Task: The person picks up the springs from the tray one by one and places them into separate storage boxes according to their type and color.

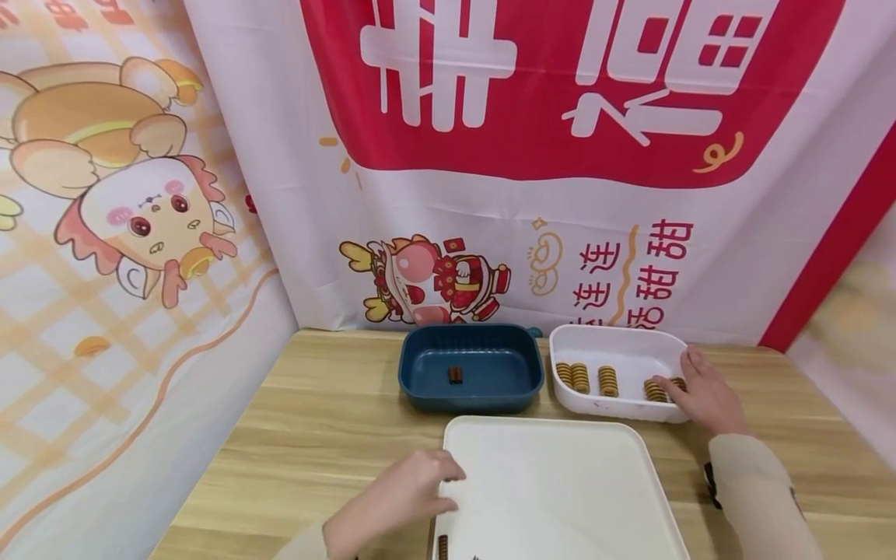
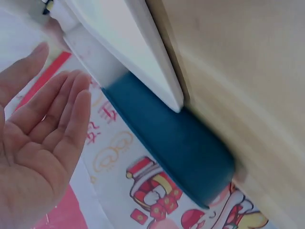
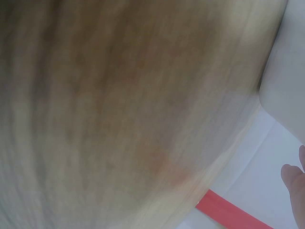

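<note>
Over the left edge of the cream tray (image 1: 560, 482) my left hand (image 1: 402, 494) is held with fingers loosely bent and thumb apart. Its palm shows bare in the left wrist view. Near it, a dark brown ridged stack (image 1: 442, 547) lies at the tray's left side. My right hand (image 1: 710, 393) reaches over the right end of the white basin (image 1: 616, 408), thumb and fingers spread around a small stack of sandwich biscuits (image 1: 679, 383). Just left of the thumb lies another biscuit stack (image 1: 655, 390). Only fingertips (image 3: 291, 176) show in the right wrist view.
A dark blue basin (image 1: 472, 402) with a small brown piece (image 1: 455, 375) inside stands left of the white one. More biscuit stacks (image 1: 607, 381) lie in the white basin. Behind the wooden table (image 1: 280, 435) hangs a printed cloth (image 1: 434, 194).
</note>
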`<state>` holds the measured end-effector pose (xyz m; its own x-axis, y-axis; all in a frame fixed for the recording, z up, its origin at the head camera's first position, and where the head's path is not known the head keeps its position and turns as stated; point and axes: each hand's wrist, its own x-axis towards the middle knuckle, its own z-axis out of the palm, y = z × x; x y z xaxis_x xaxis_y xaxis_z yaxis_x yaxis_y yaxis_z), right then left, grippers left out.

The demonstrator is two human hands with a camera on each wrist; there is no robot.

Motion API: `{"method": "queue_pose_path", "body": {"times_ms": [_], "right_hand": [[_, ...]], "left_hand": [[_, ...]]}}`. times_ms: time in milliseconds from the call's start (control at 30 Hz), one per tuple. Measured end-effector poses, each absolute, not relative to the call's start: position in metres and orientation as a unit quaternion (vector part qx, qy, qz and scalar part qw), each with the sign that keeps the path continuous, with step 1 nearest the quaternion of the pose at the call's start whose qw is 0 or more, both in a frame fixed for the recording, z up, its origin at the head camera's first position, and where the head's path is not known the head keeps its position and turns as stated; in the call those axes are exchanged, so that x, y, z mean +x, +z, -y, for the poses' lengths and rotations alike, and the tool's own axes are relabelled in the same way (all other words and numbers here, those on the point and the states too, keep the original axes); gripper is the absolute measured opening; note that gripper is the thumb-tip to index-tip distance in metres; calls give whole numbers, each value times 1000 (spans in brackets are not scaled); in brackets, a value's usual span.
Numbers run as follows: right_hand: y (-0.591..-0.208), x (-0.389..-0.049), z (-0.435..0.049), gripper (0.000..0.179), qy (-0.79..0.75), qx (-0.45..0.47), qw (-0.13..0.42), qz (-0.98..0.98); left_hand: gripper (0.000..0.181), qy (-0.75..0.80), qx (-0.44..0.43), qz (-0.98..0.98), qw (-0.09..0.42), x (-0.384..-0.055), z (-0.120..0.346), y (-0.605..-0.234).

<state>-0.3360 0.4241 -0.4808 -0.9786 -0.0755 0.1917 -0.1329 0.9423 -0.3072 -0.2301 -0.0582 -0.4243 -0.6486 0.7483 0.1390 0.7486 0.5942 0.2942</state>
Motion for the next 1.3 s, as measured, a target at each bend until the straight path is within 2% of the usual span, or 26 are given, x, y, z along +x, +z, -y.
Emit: {"method": "queue_pose_path", "body": {"times_ms": [167,333,833,1133,1300], "right_hand": [[-477,-336,-424,88,157,56,83,982],[-480,-337,-426,90,155,51,73,984],[-481,-337,-426,88,158,58,89,982],[-477,-335,-425,88,161,56,75,983],[-477,-335,-425,89,156,55,71,984]], "left_hand": [[19,-120,-417,900,-45,-211,60,-428],[19,-95,-414,903,-61,-199,59,-435],[17,-21,-441,897,-25,-192,48,-452],[21,45,-430,900,58,-184,39,-463],[23,35,-421,906,26,-182,36,-461]]}}
